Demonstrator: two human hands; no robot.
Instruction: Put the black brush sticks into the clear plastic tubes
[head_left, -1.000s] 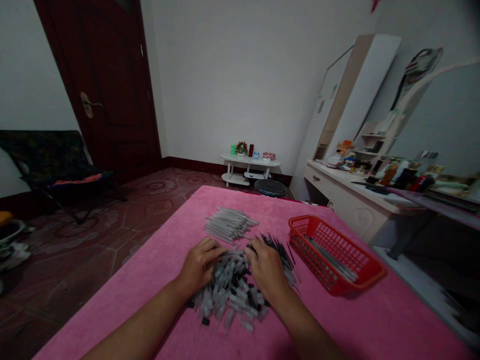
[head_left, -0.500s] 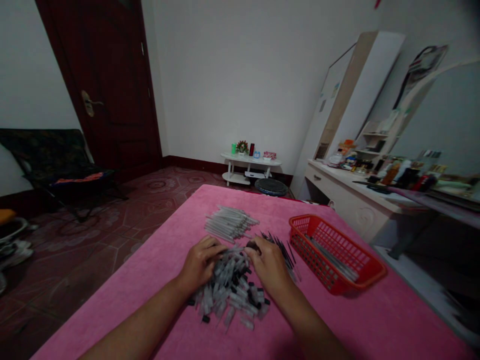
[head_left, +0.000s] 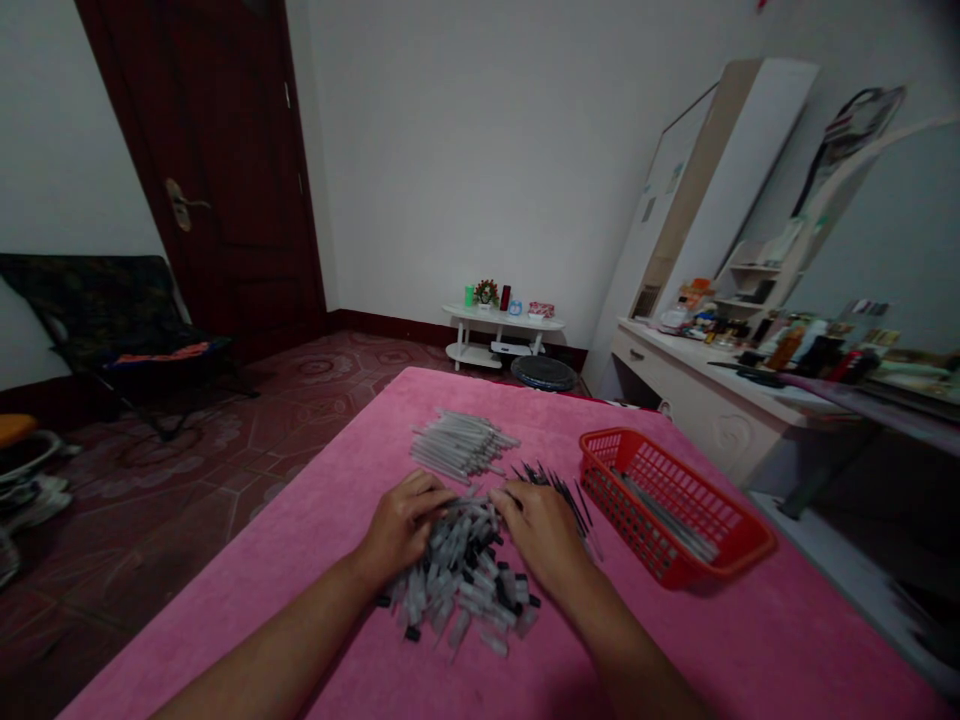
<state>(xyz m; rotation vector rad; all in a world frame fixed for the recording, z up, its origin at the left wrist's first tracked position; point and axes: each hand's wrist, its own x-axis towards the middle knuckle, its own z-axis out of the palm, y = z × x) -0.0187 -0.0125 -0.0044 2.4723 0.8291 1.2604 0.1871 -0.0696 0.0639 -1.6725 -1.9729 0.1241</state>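
- Pen barrel (head_left: 471, 500), one, slim and pale, by its look clear or whitish plastic; spans the gap between both hands, just above the far side of a loose heap. Outline blurred; exact type uncertain.
- Left hand (head_left: 401, 522): thumb and forefinger pinched together on the barrel's left end.
- Right hand (head_left: 541, 525): fingers curled in near the barrel's other end; cannot tell how tightly they close, or whether they grip it.
- Handling, as judged: very light, stiff, smooth enough to roll or slip; thin wall might crack if bent. Best held by fingertips near each end.
- Pen caps (head_left: 465, 585), many, clear with black parts, heaped below and between the hands on the pink-covered table (head_left: 315, 540).
- Pale tubes (head_left: 457, 445), a bundle laid roughly side by side, beyond the hands toward the table's far edge.
- Dark-tipped refills (head_left: 562, 492), a loose fan, between the right hand and the basket.
- Red plastic basket (head_left: 626, 520), open lattice, set toward the table's right edge; contents: slim grey rods (head_left: 667, 515), lying lengthwise along its floor, count unclear.
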